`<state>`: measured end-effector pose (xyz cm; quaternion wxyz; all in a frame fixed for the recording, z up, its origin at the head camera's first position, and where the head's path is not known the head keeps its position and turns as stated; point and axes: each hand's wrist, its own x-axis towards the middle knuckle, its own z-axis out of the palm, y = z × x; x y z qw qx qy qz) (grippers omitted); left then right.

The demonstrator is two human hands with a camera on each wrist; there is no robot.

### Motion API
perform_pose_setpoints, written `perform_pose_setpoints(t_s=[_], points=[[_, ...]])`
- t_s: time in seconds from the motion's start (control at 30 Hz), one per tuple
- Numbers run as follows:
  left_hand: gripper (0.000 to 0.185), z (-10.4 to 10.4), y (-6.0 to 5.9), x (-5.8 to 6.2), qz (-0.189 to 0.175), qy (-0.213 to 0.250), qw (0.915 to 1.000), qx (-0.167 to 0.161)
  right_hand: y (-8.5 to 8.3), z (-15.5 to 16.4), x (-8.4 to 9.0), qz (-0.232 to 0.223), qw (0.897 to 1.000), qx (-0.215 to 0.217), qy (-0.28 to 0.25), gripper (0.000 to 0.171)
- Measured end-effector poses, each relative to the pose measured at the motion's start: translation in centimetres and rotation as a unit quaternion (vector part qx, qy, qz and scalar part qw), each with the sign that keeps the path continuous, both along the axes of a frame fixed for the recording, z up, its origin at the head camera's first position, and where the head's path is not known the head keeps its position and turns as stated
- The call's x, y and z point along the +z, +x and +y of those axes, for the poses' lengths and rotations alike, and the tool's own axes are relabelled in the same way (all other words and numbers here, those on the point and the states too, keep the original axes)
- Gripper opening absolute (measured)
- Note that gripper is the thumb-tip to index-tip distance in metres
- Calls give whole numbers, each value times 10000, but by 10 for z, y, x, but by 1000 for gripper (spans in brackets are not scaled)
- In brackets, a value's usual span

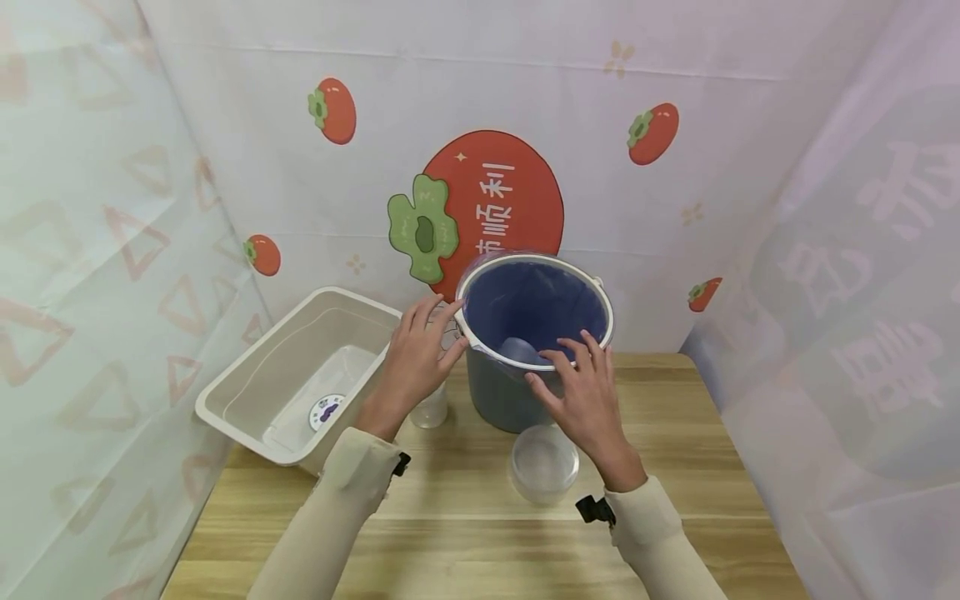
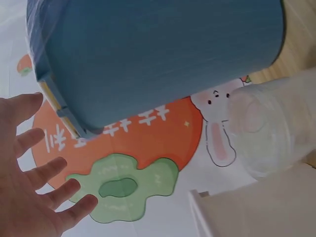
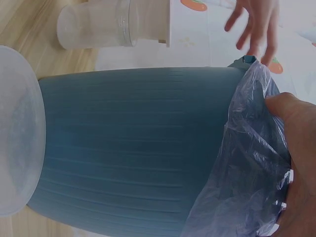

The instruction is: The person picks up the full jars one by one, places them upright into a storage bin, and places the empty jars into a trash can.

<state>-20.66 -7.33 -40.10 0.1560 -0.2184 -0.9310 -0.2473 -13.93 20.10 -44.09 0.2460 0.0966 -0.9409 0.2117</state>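
Note:
A blue-green trash bin (image 1: 498, 400) with a pale rim ring stands upright at the back. A thin translucent bag (image 3: 232, 182) lines it and hangs over the rim. A pale patch (image 1: 517, 350) shows low inside. At the rim's left side is my left hand (image 1: 422, 350), fingers spread and holding nothing; the left wrist view shows them apart from the bin. My right hand (image 1: 585, 396) is over the front right rim, fingers loosely bent above the opening. In the right wrist view its thumb (image 3: 284, 105) lies against the bag's outside, with the other fingers mostly hidden.
A beige basin (image 1: 247, 379) with a round label stands left of the bin. Between them is a clear plastic container (image 1: 430, 410), partly behind my left hand. A clear round tub (image 1: 545, 462) sits in front of the bin on the wooden table (image 1: 465, 550). Printed cloth walls surround the table.

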Motion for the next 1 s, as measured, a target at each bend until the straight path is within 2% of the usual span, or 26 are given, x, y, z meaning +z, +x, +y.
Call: perform_pose_setpoints(t_s=[0.37, 0.63, 1.0], points=[[59, -17, -2, -34, 161, 141, 9997, 110, 0, 1, -1, 48, 10000, 8, -13, 46], [60, -23, -5, -56, -516, -48, 9981, 334, -1, 1, -1, 56, 10000, -8, 27, 47], [68, -27, -11, -87, -1104, -515, 9919, 369, 0, 1, -1, 57, 10000, -17, 20, 47]])
